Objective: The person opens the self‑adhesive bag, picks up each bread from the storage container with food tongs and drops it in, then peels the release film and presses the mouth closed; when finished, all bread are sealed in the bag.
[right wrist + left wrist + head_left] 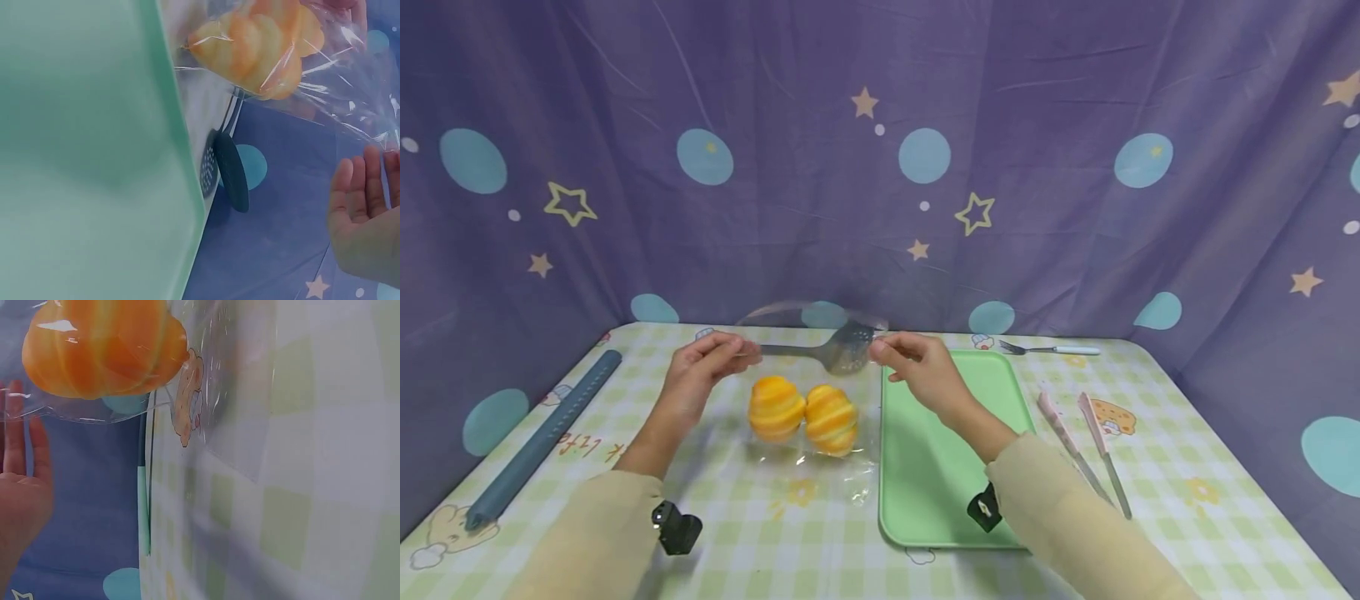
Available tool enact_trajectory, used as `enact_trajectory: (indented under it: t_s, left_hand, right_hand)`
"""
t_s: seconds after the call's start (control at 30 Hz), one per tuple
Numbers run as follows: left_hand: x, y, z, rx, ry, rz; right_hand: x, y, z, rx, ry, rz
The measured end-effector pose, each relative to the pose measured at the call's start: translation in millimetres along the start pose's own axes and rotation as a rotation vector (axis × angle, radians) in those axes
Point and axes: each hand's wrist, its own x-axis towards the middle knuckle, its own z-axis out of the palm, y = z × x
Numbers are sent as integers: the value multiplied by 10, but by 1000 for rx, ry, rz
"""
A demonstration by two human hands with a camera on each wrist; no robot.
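Observation:
A clear plastic bag (859, 482) hangs between my two hands, its mouth upward and spread. My left hand (700, 371) pinches the left side of the mouth between thumb and fingers. Opposite it, my right hand (925, 375) pinches the right side. Low in the bag sit two ridged orange-and-yellow bread-like pieces (777, 408), side by side. One bread-like piece (103, 347) looks large through the film in the left wrist view. Behind the bag, partly seen through it, lies a dark grey slotted skimmer (847, 350). In the right wrist view a dark ladle-like head (231, 172) overlaps it.
A light green tray (947, 529) lies under my right forearm. Pink-tipped tongs (1093, 433) with grey handles are right of it, and a pale-handled fork (1075, 350) is behind. A long dark blue-grey bar (546, 437) lies at the left edge of the checked tablecloth.

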Motion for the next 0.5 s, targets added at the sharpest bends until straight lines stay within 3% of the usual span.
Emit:
enact_trajectory:
  t_s: [0.37, 0.5]
  left_hand:
    - [-23, 60, -29, -183, 36, -7]
    - [-33, 40, -21, -194, 37, -17]
  right_hand:
    - [-61, 8, -39, 236, -48, 39]
    - [-72, 43, -35, 245, -16, 73]
